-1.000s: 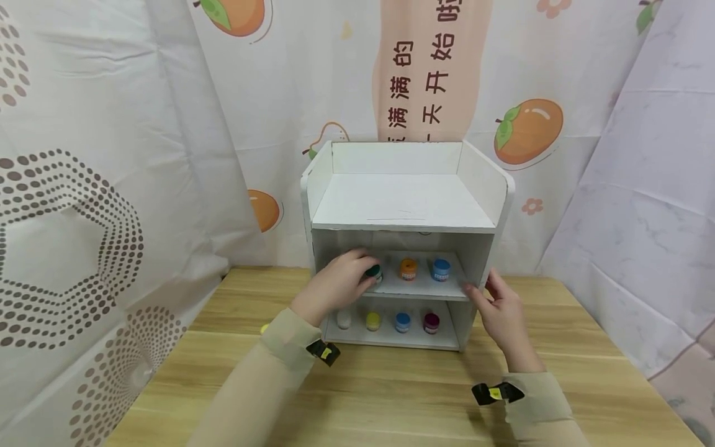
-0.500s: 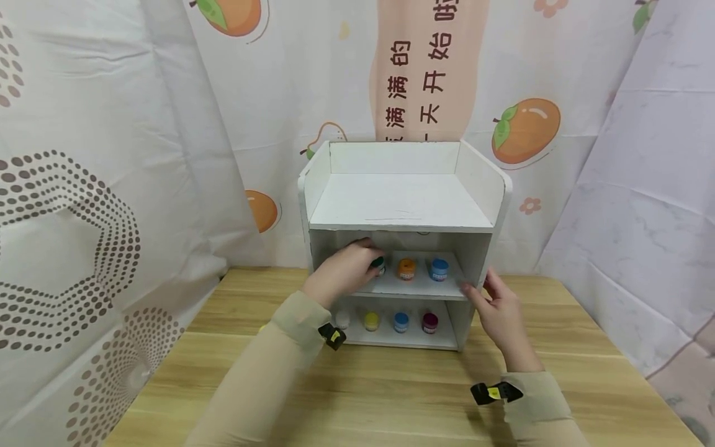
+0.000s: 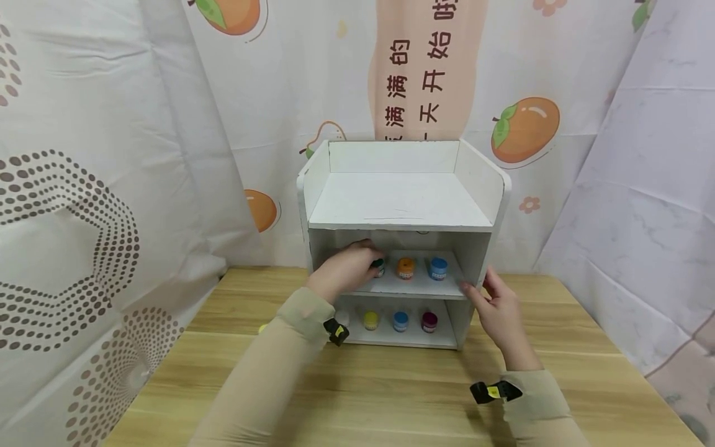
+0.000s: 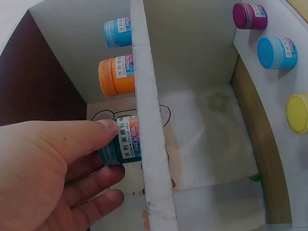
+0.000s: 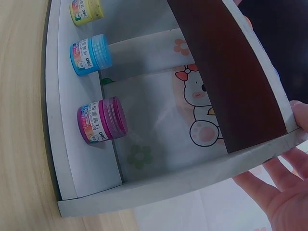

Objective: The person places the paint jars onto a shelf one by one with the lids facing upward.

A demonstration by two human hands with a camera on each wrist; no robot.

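Observation:
A white shelf unit [image 3: 402, 195] stands on the table, with small gouache paint jars on its two lower levels. My left hand [image 3: 347, 267] reaches into the middle level and pinches a dark green paint jar [image 4: 126, 138] between thumb and fingers, its base against the shelf board [image 4: 154, 144]. To its right on that level are an orange jar [image 3: 406, 268] and a blue jar [image 3: 438, 269]. On the unit's right side, my right hand [image 3: 499, 313] grips the side panel [image 5: 192, 185], thumb at the front edge and fingers along the outer face.
Along the bottom level sit a white jar [image 3: 342, 319], partly hidden by my left wrist, a yellow jar [image 3: 371, 320], another blue jar [image 3: 400, 321] and a purple jar [image 3: 429, 321]. Something yellow [image 3: 263, 328] shows beside my left sleeve. A printed curtain [image 3: 301, 74] hangs behind.
My left hand has moved slightly right and deeper into the middle level with the dark green jar, then nearly stopped. The right hand keeps its hold on the side panel.

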